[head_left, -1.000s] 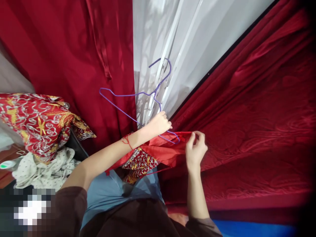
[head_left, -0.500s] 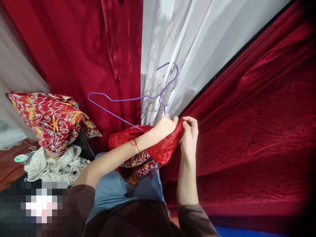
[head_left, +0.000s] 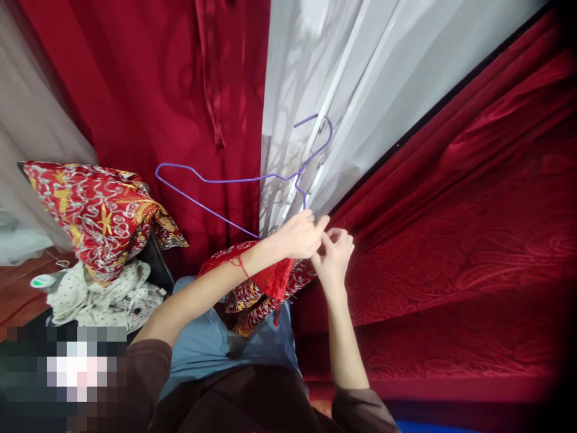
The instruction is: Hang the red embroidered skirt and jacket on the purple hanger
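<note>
A purple wire hanger (head_left: 234,180) is tilted in front of me, hook up. My left hand (head_left: 303,236) is closed around the hanger's near side, a red string bracelet on its wrist. Close against it, my right hand (head_left: 334,252) has its thumb and fingers pinched together; what lies between them is hidden. Under the left forearm hangs a red garment (head_left: 276,281) with a shiny plain side and a gold-and-silver patterned side. The hanger's lower part disappears behind the cloth and my left hand.
To the left, a red patterned cloth (head_left: 103,216) drapes over a dark chair back (head_left: 160,264). A white dotted cloth (head_left: 103,300) lies below, beside a white-lidded container (head_left: 42,281). Red curtains (head_left: 451,270) hang on both sides of a white curtain (head_left: 293,72).
My right hand has moved left and slightly down, up against my left hand. The red cloth stretched between the hands has dropped lower, showing more of its patterned side.
</note>
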Tool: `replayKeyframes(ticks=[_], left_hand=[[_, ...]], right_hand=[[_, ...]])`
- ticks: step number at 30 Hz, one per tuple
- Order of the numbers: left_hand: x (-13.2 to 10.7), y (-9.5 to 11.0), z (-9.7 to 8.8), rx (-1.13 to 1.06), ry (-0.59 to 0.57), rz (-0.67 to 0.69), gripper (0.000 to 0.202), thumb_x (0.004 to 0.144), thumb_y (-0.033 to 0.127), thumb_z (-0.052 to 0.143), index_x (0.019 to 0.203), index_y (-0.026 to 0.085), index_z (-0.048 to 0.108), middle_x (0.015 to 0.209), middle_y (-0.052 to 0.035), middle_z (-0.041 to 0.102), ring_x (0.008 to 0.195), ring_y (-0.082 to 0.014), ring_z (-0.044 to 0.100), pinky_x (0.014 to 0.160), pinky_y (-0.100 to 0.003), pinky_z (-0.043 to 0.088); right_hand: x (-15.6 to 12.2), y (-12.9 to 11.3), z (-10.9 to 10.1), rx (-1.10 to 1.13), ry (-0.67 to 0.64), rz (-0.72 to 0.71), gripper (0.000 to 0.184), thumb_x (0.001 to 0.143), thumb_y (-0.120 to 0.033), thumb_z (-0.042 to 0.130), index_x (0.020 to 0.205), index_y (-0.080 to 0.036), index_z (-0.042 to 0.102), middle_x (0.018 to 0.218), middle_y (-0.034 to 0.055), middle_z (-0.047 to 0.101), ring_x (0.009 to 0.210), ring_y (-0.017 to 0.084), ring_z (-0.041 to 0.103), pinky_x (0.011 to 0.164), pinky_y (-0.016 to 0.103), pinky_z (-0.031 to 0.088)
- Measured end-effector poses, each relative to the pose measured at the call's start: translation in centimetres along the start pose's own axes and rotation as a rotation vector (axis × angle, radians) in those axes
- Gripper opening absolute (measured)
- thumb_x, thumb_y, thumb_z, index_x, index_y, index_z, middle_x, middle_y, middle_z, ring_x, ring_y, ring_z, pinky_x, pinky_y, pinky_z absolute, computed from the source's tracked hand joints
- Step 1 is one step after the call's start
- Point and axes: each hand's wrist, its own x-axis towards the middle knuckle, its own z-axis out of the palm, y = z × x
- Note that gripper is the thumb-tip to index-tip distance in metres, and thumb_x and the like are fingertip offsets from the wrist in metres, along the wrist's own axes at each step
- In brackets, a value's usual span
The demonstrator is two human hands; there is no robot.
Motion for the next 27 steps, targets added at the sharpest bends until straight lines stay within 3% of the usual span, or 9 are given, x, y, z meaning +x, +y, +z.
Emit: replayKeyframes(ticks=[5,7,9,12,15,18,23,25,27], left_hand=[[-3.9,-0.7,1.3,-0.086,0.386,0.087,0.031,0.093,0.012,0.039,0.115,0.015,0.06,0.111,-0.0107,0.07,0.098,-0.0209,0.065,0.09,-0.038,0.048],[-7.4,-0.3,2.7,-0.125,0.702,-0.049,0.025,0.094,0.016,0.04,0.11,0.021,0.059,0.101,-0.0065,0.071,0.096,-0.0191,0.065,0.088,-0.037,0.051],[-11.7,0.0,4.8,-0.17,0.964,-0.39,0.018,0.095,0.021,0.038,0.101,0.022,0.055,0.088,-0.0052,0.068,0.087,-0.0183,0.065,0.081,-0.036,0.053],[-18.4,-0.8,8.2,-0.193,0.753,-0.933,0.022,0.091,0.033,0.051,0.108,0.019,0.053,0.106,-0.0138,0.066,0.106,-0.0244,0.062,0.093,-0.043,0.05],[-24.0,-3.1,11.4,-0.238,0.302,-1.215,0.073,0.074,0.049,0.073,0.13,0.012,0.045,0.142,-0.0254,0.048,0.136,-0.0362,0.043,0.112,-0.052,0.035],[-28.3,-5.2,13.6,-0.539,-0.015,-1.382,0.082,0.072,0.052,0.076,0.135,0.012,0.043,0.141,-0.0237,0.052,0.135,-0.0355,0.046,0.114,-0.05,0.032],[-31.3,-4.9,14.7,-1.079,-0.066,-1.29,0.091,0.07,0.042,0.077,0.147,0.019,0.033,0.148,-0.018,0.049,0.136,-0.0256,0.049,0.111,-0.037,0.041],[-31.0,-3.9,14.6,-1.095,-0.08,-1.221,0.094,0.058,0.033,0.083,0.142,0.021,0.042,0.142,-0.0128,0.056,0.132,-0.0258,0.054,0.11,-0.036,0.043],[-30.2,-3.5,14.0,-0.983,-0.026,-1.287,0.066,0.059,0.025,0.078,0.121,0.018,0.059,0.124,-0.0095,0.068,0.117,-0.0265,0.063,0.103,-0.035,0.048]], right_hand=[[-0.3,0.1,0.6,0.267,-0.179,-0.174,0.02,0.095,-0.032,0.043,0.091,-0.02,0.059,0.082,0.0046,0.062,0.074,0.019,0.056,0.07,0.031,0.046],[-0.5,-0.2,0.6,0.276,-0.194,-0.156,0.021,0.097,-0.032,0.044,0.084,-0.021,0.056,0.074,0.0012,0.058,0.066,0.015,0.054,0.066,0.027,0.043],[-0.5,-0.4,0.5,0.268,-0.201,-0.151,0.023,0.098,-0.032,0.046,0.078,-0.021,0.053,0.069,-0.0008,0.055,0.062,0.013,0.052,0.063,0.025,0.041],[-0.3,-0.7,0.5,0.267,-0.214,-0.147,0.025,0.098,-0.033,0.048,0.076,-0.022,0.05,0.065,-0.0024,0.051,0.058,0.012,0.05,0.06,0.024,0.038],[-0.3,-0.9,0.6,0.261,-0.215,-0.137,0.026,0.098,-0.035,0.048,0.075,-0.022,0.048,0.062,-0.003,0.049,0.056,0.012,0.048,0.058,0.024,0.037],[-0.3,-0.8,0.7,0.249,-0.202,-0.14,0.026,0.098,-0.035,0.048,0.075,-0.022,0.049,0.061,-0.0028,0.05,0.054,0.012,0.047,0.058,0.024,0.037],[-0.4,-0.7,0.7,0.222,-0.193,-0.152,0.029,0.098,-0.035,0.046,0.073,-0.022,0.048,0.061,-0.0029,0.05,0.054,0.012,0.048,0.058,0.024,0.037],[-0.4,-0.7,0.6,0.206,-0.192,-0.152,0.029,0.098,-0.035,0.047,0.073,-0.022,0.048,0.062,-0.0029,0.051,0.054,0.012,0.049,0.059,0.024,0.036],[-0.3,-0.7,0.5,0.192,-0.193,-0.15,0.028,0.098,-0.034,0.047,0.073,-0.022,0.048,0.063,-0.0029,0.051,0.054,0.011,0.049,0.058,0.024,0.036]])
